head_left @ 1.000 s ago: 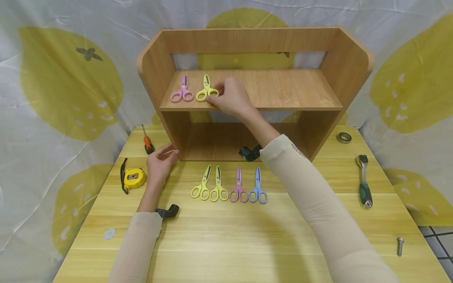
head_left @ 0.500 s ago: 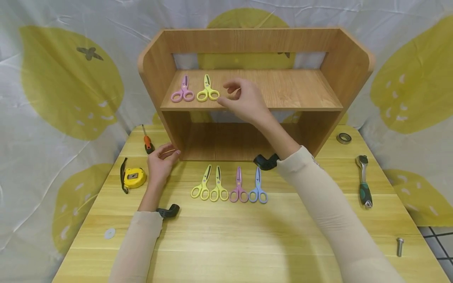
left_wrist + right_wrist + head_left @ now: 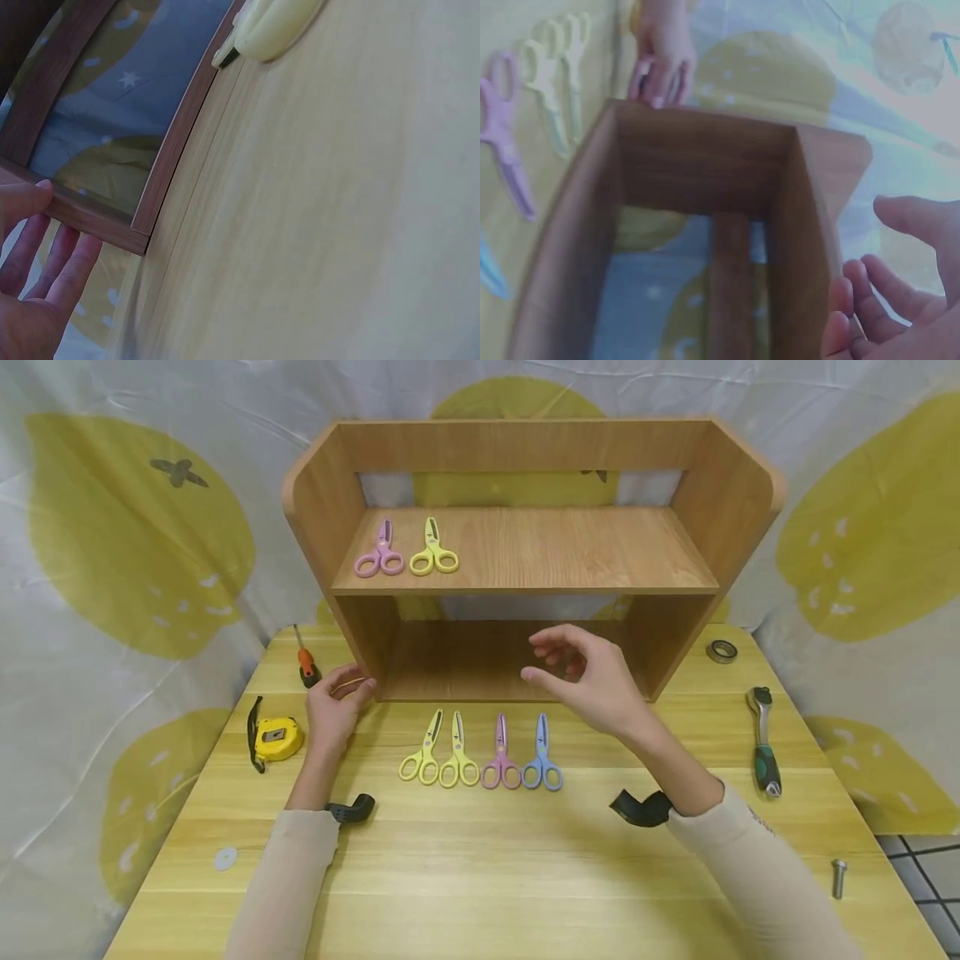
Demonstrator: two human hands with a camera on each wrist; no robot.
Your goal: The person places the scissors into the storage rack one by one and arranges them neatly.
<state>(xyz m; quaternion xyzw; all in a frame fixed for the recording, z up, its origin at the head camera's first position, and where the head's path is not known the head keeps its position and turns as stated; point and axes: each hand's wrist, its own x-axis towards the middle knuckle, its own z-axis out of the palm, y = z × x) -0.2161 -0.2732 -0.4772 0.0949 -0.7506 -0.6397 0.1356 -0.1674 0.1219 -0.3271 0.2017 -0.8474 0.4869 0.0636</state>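
My left hand (image 3: 333, 706) grips the lower left side panel of the wooden shelf (image 3: 525, 591); in the left wrist view the thumb (image 3: 30, 199) lies on one side of the panel, fingers on the other. My right hand (image 3: 588, 677) hovers before the lower compartment, fingers loosely bent, holding nothing. Pink scissors (image 3: 381, 552) and yellow scissors (image 3: 432, 550) lie side by side at the left of the upper board. Before the shelf, a row on the table holds two yellow scissors (image 3: 424, 752) (image 3: 458, 756), pink scissors (image 3: 501, 756) and blue scissors (image 3: 542, 756).
On the table's left lie a screwdriver (image 3: 306, 662), a yellow tape measure (image 3: 277, 739) and a flat grey washer (image 3: 225, 858). At the right are a ring-shaped bearing (image 3: 722, 651), a ratchet wrench (image 3: 763, 739) and a bolt (image 3: 838, 878). A lemon-print curtain (image 3: 142, 535) hangs behind.
My right hand has let go of the yellow scissors on the upper board and moved down and right, off the shelf. The left hand has stayed at the side panel.
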